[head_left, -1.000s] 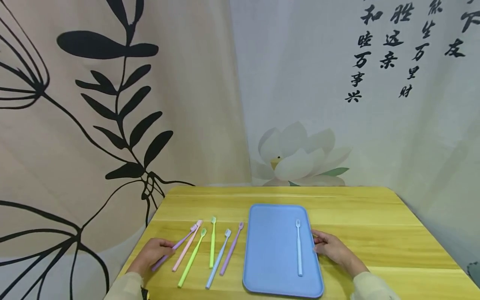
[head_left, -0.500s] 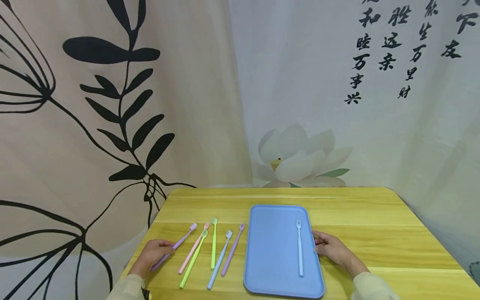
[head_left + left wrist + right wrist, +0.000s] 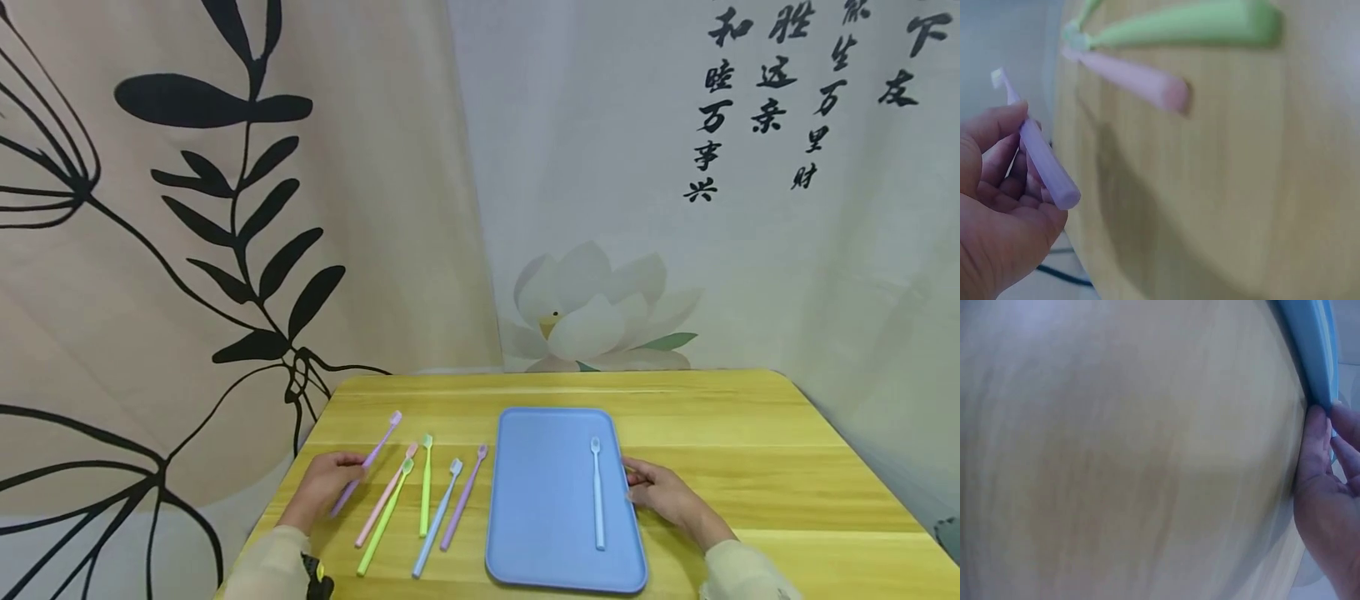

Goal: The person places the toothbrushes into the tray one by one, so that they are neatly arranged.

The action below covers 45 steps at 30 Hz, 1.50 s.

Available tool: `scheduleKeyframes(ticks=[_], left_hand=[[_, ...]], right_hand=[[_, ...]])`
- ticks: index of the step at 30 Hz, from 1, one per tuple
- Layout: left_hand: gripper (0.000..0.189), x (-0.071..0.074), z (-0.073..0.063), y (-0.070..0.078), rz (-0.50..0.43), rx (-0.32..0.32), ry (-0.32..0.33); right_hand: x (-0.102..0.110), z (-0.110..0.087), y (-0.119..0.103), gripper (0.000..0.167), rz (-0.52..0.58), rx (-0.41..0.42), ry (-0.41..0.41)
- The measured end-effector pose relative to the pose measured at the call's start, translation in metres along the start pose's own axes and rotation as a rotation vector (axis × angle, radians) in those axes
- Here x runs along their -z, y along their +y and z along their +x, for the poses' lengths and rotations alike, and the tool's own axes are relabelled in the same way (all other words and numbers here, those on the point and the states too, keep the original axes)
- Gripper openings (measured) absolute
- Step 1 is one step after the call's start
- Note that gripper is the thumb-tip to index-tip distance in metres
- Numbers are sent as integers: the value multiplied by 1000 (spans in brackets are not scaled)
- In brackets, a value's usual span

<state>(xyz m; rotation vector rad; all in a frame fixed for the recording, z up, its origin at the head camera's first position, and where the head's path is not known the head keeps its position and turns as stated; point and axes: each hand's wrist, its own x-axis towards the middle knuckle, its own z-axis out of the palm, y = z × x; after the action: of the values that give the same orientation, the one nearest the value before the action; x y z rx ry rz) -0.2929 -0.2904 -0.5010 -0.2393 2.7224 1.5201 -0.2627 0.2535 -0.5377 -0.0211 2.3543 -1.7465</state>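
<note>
Left wrist: purple toothbrush (image 3: pixel 1049 164) in left fingers (image 3: pixel 999 125), ends protruding.

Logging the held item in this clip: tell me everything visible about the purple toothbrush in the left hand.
The purple toothbrush has a thick, rounded handle with a blunt end, narrowing to a slim neck and a small head with pale bristles. It looks like smooth plastic. The left hand grips it; the head points forward. It seems lifted, left of the pink toothbrush.
</note>
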Motion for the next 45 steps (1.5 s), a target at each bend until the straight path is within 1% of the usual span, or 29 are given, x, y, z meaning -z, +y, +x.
scheduleKeyframes(ticks=[4,9,11,14,18,21,24,31,37,40,45], left_hand=[[29,-9,2,18,-59,4,-3],[27,-23,5,36,-115,-5,14],[27,-29,6,42,-147,-12,8],[27,-41,8,49,-188,-1,-3],[30,-56,9,59,-260,7,-34],[30,-68,8,67,-304,-11,-44],[30,-79,7,74,-322,-23,-40],[31,-105,3,89,-403,-22,-67],[30,-129,-2,104,-448,-11,-63],[31,-140,-5,110,-472,-17,-69],[30,-161,-13,121,-508,-12,-75]], right_hand=[[-1,1,-2,62,-28,-7,18],[-1,1,-2,62,-18,-7,18],[-1,0,-1,62,1,-7,13],[-1,-1,1,63,21,-3,-1],[-1,-1,4,63,16,-6,10],[0,1,5,62,6,-12,23],[0,2,6,62,6,-19,20],[-1,0,2,63,17,-11,4],[-1,0,0,62,9,-14,7],[-2,1,0,62,2,-19,12],[-2,0,-1,62,-13,-20,16]])
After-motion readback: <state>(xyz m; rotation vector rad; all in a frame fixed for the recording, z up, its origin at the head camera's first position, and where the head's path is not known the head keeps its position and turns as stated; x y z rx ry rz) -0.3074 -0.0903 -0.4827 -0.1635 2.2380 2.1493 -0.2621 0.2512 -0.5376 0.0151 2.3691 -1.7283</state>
